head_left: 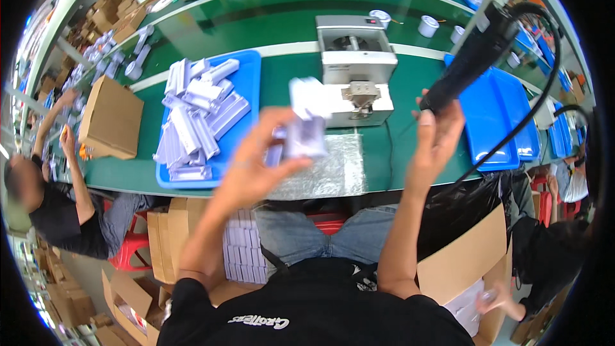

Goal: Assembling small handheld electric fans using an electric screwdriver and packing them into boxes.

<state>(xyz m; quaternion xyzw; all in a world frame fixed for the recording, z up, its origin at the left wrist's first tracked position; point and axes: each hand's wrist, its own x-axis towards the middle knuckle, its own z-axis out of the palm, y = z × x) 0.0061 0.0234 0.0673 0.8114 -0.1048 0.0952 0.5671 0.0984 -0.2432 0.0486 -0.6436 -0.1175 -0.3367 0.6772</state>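
Observation:
My left hand is closed on a white plastic housing, held up over the near edge of the bench. Motion blurs this part, so its details are hard to make out. My right hand has its fingers around the lower end of a black electric screwdriver, which tilts down to the left with its thin bit pointing at the bench. Between my hands, farther back, stands a grey-white machine with a metal fixture on its front. A clear plastic sheet lies in front of it.
A blue tray piled with white plastic parts is at left, beside a cardboard box. Blue trays sit at right under the screwdriver's black cable. White round parts stand behind. Co-workers sit on both sides.

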